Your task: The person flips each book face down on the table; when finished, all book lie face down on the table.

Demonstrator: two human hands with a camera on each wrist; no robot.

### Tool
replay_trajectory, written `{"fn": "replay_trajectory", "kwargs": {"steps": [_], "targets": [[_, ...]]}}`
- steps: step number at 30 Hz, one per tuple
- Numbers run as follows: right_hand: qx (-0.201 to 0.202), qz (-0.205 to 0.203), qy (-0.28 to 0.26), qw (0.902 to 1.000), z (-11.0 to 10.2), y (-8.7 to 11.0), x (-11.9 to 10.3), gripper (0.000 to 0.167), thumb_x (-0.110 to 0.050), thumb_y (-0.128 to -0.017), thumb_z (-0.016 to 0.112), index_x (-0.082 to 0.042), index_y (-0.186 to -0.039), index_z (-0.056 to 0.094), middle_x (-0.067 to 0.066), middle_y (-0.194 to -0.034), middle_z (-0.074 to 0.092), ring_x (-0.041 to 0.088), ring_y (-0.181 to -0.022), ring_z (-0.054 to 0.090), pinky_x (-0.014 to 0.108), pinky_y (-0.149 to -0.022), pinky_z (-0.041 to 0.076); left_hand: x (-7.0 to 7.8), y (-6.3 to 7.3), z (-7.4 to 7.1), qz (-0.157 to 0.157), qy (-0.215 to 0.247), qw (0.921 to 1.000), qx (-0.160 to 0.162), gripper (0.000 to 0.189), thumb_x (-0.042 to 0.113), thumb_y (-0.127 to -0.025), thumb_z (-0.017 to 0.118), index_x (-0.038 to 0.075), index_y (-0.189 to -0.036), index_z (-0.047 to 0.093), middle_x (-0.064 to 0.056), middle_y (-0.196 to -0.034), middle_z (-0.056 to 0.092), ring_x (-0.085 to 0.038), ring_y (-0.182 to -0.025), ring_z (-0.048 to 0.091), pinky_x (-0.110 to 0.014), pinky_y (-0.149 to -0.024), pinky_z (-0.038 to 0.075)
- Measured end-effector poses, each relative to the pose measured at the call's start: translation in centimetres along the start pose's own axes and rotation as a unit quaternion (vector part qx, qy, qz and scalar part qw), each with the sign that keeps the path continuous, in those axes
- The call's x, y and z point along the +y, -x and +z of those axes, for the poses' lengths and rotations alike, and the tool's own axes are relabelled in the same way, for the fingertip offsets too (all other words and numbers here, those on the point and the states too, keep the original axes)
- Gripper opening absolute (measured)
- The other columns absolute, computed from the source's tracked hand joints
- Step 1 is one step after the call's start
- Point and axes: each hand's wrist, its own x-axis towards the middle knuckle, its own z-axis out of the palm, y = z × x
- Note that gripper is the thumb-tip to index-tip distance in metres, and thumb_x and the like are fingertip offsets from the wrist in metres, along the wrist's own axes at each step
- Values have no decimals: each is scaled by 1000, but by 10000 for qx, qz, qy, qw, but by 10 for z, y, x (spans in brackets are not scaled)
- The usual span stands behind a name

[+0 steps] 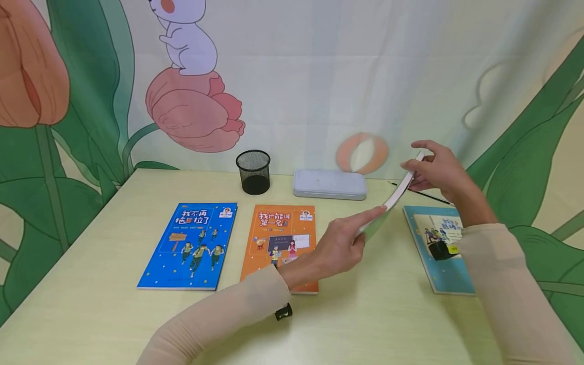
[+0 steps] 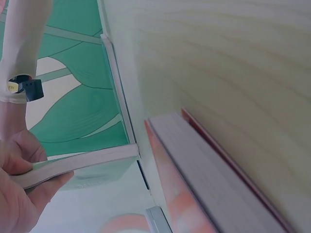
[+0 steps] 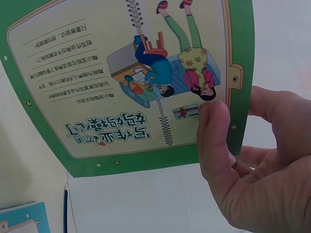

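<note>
A green-covered book (image 1: 396, 196) is held up in the air above the table, tilted, its white page edge toward the head camera. My left hand (image 1: 335, 248) pinches its near edge between thumb and fingers. My right hand (image 1: 440, 170) grips the far end, thumb on one cover and fingers on the other. The right wrist view shows one green cover (image 3: 102, 63) with a drawing of people at a desk. Beneath my left forearm lies an orange book (image 1: 260, 253), partly covered. A teal book (image 1: 449, 279) lies under my right forearm, also partly hidden.
On the left of the table lies a blue book (image 1: 159, 268). Along the back stand a black mesh pen cup (image 1: 254, 172) and a pale grey pencil case (image 1: 329, 185). A dark pencil (image 1: 433, 196) lies behind the teal book. A printed curtain (image 1: 292, 86) hangs behind the table.
</note>
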Motion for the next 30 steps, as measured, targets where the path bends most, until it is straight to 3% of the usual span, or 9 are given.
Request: {"fn": "replay_trajectory", "kwargs": {"steps": [4,6,12,20,26,30], "targets": [[176,-84,-72,9998,1,0,-3,83,-36,-97,64,-12,-160,15,3,-88,58,13,-65,70,31,-66,62,1,0,2,-18,195,9990,396,73,-21,-82,52,12,-147,49,-12,-139,62,-20,-90,61,-13,-72,45],[237,-146,-139,9995,1,2,-3,85,-40,-97,63,-13,-160,13,2,-86,58,11,-65,69,29,-66,62,1,-1,2,-81,368,9976,575,72,-21,-81,52,12,-146,50,-14,-137,63,-22,-87,61,-12,-63,44],[322,-389,-465,9976,-1,5,2,84,-49,-97,57,-20,-161,12,-5,-88,61,9,-72,70,24,-69,60,0,-2,2,-371,953,9901,965,72,-21,-81,49,12,-145,52,-18,-137,61,-26,-94,64,-10,-56,44],[256,-472,-1102,9925,-2,4,22,80,-56,-96,51,-25,-160,14,-4,-105,61,7,-87,70,21,-77,59,2,-8,-3,-518,1531,9779,1327,71,-20,-79,50,8,-144,51,-27,-131,63,-35,-106,70,-17,-72,57],[307,-166,-977,9946,1,1,41,82,-60,-95,47,-24,-161,13,2,-119,55,4,-94,67,19,-81,57,4,-11,-8,-748,2113,9646,1387,70,-18,-83,50,10,-147,47,-30,-129,63,-40,-106,70,-19,-61,57],[199,23,-1038,9944,3,-3,54,81,-58,-97,45,-23,-162,10,7,-125,52,4,-97,65,19,-84,57,5,-15,-12,-885,2323,9568,1508,72,-18,-82,51,10,-148,46,-31,-130,62,-43,-108,69,-25,-71,61]]}}
